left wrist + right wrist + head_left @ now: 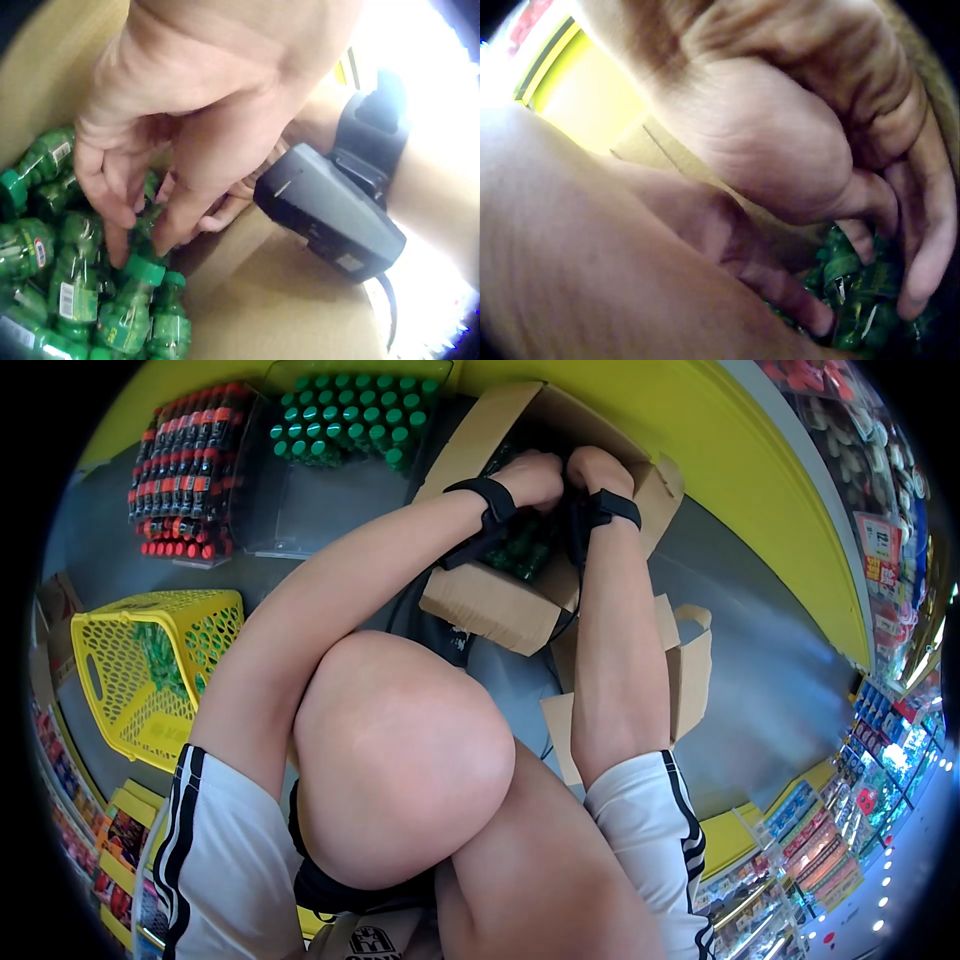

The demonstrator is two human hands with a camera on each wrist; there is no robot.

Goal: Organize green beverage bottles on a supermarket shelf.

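Past the bent bare knee (400, 750), both hands sink close together into an open brown cardboard box (490, 605). Small green plastic bottles (75, 296) lie packed tight inside, so the left hand (172, 135) hooks fingertips round one cap. The right hand (817, 150) curls in too, its grip hidden. Beyond is a tray of green-capped bottles (350, 420).

Head view: fisheye bending edges, black vignette ringing frame; even shop light glinting on knee (400, 740). Left wrist view: glare blowing out right side white; green bottles (75, 292) smearing soft. Right wrist view: right hand (802, 142) looming near, blurring; lower right corner lying dark.
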